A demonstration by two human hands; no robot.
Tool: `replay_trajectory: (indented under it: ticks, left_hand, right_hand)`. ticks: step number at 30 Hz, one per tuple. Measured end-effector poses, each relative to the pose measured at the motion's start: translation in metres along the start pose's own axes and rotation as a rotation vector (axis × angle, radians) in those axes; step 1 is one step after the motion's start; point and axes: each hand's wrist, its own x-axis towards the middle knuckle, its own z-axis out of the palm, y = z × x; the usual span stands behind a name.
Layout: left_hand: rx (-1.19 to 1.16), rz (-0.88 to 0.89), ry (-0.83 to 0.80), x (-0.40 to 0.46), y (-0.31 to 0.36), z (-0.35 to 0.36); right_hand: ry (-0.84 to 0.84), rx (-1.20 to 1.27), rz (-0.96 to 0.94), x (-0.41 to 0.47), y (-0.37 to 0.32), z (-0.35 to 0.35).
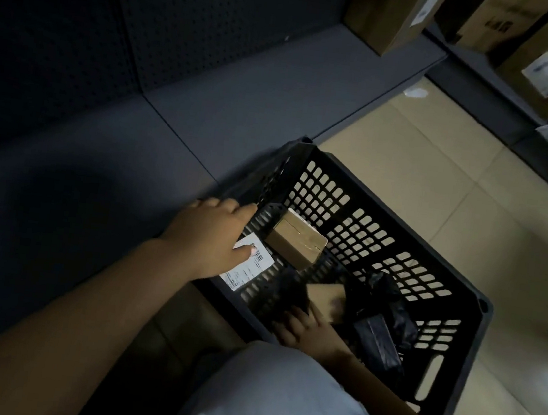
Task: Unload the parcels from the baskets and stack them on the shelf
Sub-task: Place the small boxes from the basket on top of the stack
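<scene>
While the black basket (397, 257) sits on the tiled floor (445, 152) against the low grey shelf (244, 100), both hands are inside it. Left hand (210, 234) reaches over the near-left corner, thumb pressing a white barcode label (251, 270); whether its fingers grip the parcel beneath cannot be told. Right hand (299, 324) is low in the basket, fingers curled on a dark wrapped parcel (287, 288). A small brown box (296, 241) and black bagged parcels (380, 310) lie on the basket bottom. Cardboard boxes (390, 11) stand on the shelf's far end.
</scene>
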Motion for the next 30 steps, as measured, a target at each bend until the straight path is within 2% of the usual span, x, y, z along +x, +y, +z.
replay_trajectory:
  ticks: [5,10,19,24,30]
  left_hand:
    - [-0.011,0.010,-0.044,0.001,0.005,0.004]
    - [-0.018,0.004,-0.130,-0.003,0.013,0.010]
    - [-0.041,-0.007,-0.249,0.003,0.017,0.032]
    - [0.012,-0.052,-0.406,0.043,0.019,0.080]
    - [0.105,-0.233,-0.634,0.091,0.031,0.136]
  right_hand:
    - [0.288,0.339,0.252,-0.030,0.020,-0.002]
    - [0.365,0.578,0.372,-0.049,0.031,-0.001]
    - [0.508,0.578,0.413,-0.043,0.023,0.008]
    - [0.491,0.534,0.399,-0.030,0.028,0.008]
    - [0.557,0.535,0.409,-0.026,0.043,0.013]
